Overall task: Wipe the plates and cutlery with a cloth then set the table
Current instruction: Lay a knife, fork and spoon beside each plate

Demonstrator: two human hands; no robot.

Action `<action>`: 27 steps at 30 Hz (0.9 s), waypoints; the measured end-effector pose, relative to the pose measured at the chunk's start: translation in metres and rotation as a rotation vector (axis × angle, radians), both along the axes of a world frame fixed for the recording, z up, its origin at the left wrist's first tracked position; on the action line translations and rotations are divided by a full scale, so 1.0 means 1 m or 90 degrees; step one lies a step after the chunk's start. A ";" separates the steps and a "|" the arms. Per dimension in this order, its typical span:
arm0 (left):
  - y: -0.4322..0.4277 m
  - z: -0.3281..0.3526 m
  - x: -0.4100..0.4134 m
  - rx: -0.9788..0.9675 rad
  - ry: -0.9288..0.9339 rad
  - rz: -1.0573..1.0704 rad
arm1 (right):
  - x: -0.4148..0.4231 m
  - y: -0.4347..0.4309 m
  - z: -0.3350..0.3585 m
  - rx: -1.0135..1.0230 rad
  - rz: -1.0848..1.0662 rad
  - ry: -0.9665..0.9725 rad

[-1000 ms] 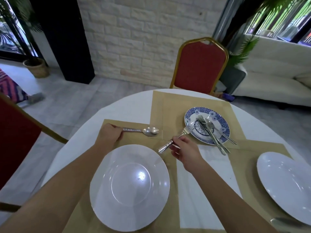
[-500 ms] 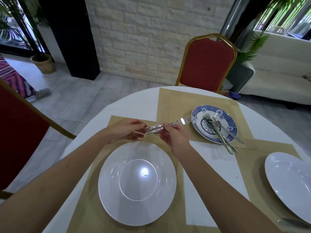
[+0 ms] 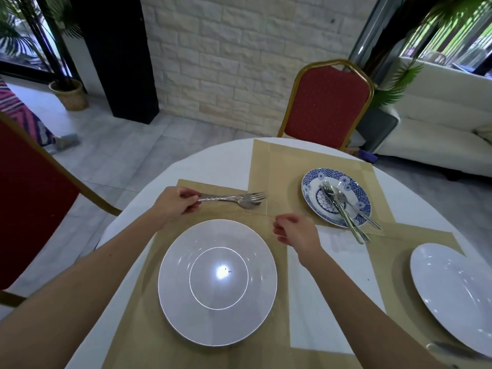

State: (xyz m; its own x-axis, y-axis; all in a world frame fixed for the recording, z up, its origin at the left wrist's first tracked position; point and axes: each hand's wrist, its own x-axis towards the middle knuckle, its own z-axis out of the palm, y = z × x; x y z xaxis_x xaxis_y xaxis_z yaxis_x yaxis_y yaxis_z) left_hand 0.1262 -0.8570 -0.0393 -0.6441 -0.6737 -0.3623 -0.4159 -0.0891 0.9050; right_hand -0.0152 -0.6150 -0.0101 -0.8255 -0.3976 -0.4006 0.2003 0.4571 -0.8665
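Cutlery, held pair: silver metal fork (image 3: 255, 195) and silver metal spoon (image 3: 249, 205), lying together with heads pointing right at the far edge of the nearest woven beige placemat (image 3: 127, 328). Your left hand (image 3: 175, 202) grips both handles, fingers curled round them. The fork's tines and the spoon's bowl overlap.

Right hand (image 3: 295, 233): yours, hovering just beyond the far right rim of the large plate, fingers loosely curled and holding nothing.

Large round white plate (image 3: 218, 282): centred on the nearest placemat, between your forearms. A few dark specks sit by the glare in its well.

Small round blue-and-white patterned plate (image 3: 310, 182): on the far beige placemat (image 3: 279, 166), well to the right of the held pair. Loose silver cutlery (image 3: 346, 217) lies bunched in it, handles running over the near right rim onto the mat. The count of pieces cannot be told.

Second round white plate (image 3: 452, 283): on a third beige placemat (image 3: 394, 262) at the right, cut by the frame edge. One further silver utensil (image 3: 450, 351) lies at its near rim, blurred, kind not clear.

Round table with white cover (image 3: 213, 166): carries all three mats.

Red upholstered chair with gold frame (image 3: 324, 102): at the far side, behind the patterned plate. Second red chair (image 3: 26, 195): at the left.

White sofa (image 3: 439, 139): far right. Woven plant pot (image 3: 69, 94): on the grey tiled floor, far left.
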 end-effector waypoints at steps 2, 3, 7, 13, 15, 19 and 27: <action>-0.003 -0.010 0.003 -0.032 -0.029 0.002 | -0.007 0.028 -0.010 0.232 0.121 0.232; -0.004 -0.014 0.004 -0.054 -0.046 -0.003 | -0.008 0.041 -0.015 0.319 0.192 0.313; 0.003 -0.018 0.005 -0.167 -0.110 -0.030 | -0.002 0.084 -0.042 0.517 0.438 0.446; 0.009 -0.019 0.000 -0.244 -0.162 0.007 | 0.013 0.098 -0.062 0.600 0.455 0.405; 0.009 -0.020 -0.002 -0.244 -0.168 0.023 | 0.013 0.095 -0.062 0.603 0.459 0.408; 0.010 -0.023 -0.004 -0.259 -0.194 0.034 | 0.011 0.095 -0.062 0.611 0.472 0.409; 0.013 -0.020 -0.009 -0.253 -0.223 0.060 | 0.009 0.096 -0.065 0.618 0.482 0.408</action>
State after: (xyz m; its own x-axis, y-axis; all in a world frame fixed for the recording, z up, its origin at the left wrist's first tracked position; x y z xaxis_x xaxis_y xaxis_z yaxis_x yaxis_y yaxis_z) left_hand 0.1167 -0.8438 -0.0591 -0.4607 -0.8515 -0.2503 -0.7063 0.1809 0.6844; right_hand -0.0059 -0.5190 -0.0752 -0.6795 -0.6099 -0.4077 -0.6717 0.7408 0.0113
